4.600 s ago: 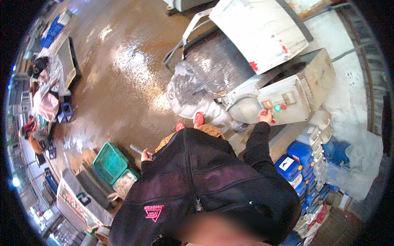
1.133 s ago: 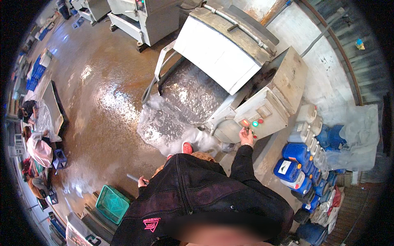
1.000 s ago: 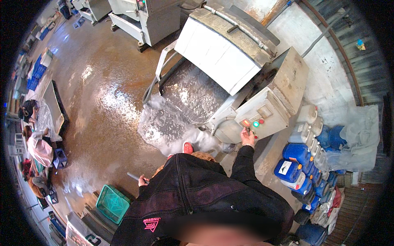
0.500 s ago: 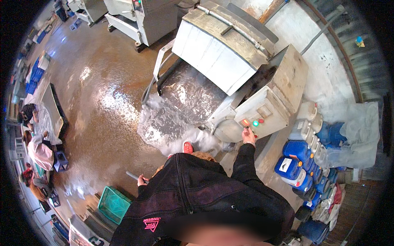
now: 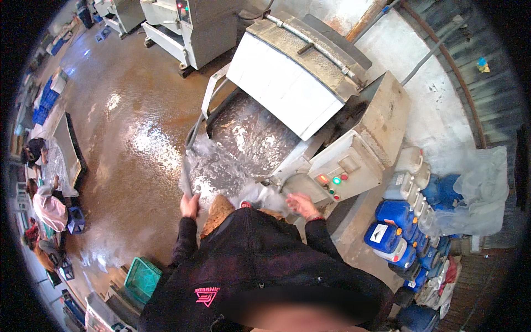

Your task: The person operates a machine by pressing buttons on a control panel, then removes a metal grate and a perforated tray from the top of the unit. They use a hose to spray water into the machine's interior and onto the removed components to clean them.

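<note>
My left hand [image 5: 189,206] is closed around the end of a grey tube-like rod [image 5: 186,176], which points away from me beside the foamy water at the machine's front. Its exact kind is unclear. Lower than the control panel [image 5: 334,180], my right hand [image 5: 303,205] is held in the air with fingers loosely apart, and I see nothing in it. Before me stands a large machine with a white lid [image 5: 285,83] tilted up. Its tub holds churning dark water [image 5: 251,130], with froth spilling out toward my feet. Lit orange and green buttons show on the panel.
The brown floor [image 5: 127,182] is wet and shiny. Blue and white jerrycans [image 5: 384,235] crowd the right side. A green crate [image 5: 142,279] lies at my lower left. Farther left, several people sit beside a low table [image 5: 71,149]. Another grey machine [image 5: 204,39] stands at the back.
My right hand has left the panel buttons and come down and left. My left hand has moved up and forward, swinging the grey rod to point ahead.
</note>
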`<control>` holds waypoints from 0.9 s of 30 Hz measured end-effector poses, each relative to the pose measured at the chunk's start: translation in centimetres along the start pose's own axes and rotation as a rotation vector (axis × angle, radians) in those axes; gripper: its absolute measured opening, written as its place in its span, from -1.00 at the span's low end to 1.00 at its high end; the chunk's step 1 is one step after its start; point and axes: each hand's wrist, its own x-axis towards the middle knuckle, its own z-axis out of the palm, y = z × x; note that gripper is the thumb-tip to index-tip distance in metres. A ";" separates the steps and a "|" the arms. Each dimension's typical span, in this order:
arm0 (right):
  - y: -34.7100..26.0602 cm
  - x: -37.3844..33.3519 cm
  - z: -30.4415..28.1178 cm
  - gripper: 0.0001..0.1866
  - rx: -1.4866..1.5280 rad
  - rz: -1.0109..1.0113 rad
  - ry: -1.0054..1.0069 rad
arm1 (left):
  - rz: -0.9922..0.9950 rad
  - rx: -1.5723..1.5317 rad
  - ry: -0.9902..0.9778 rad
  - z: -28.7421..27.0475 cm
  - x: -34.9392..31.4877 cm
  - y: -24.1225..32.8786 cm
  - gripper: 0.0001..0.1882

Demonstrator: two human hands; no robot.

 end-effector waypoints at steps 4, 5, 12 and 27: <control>-9.6 3.6 3.8 -0.75 -0.366 -0.573 0.158 | 0.418 0.282 -0.436 9.2 3.8 14.5 -0.63; -13.3 4.4 5.0 -0.73 -0.420 -0.705 0.236 | 0.680 0.301 -0.374 12.1 6.0 16.2 -0.60; -39.8 6.3 9.1 -0.48 -0.832 -1.250 0.637 | 0.538 0.258 -0.711 26.2 10.6 31.5 -0.48; -51.4 16.8 6.3 -0.26 -0.578 -0.822 0.863 | -0.139 -0.247 -1.314 33.7 19.0 37.6 -0.71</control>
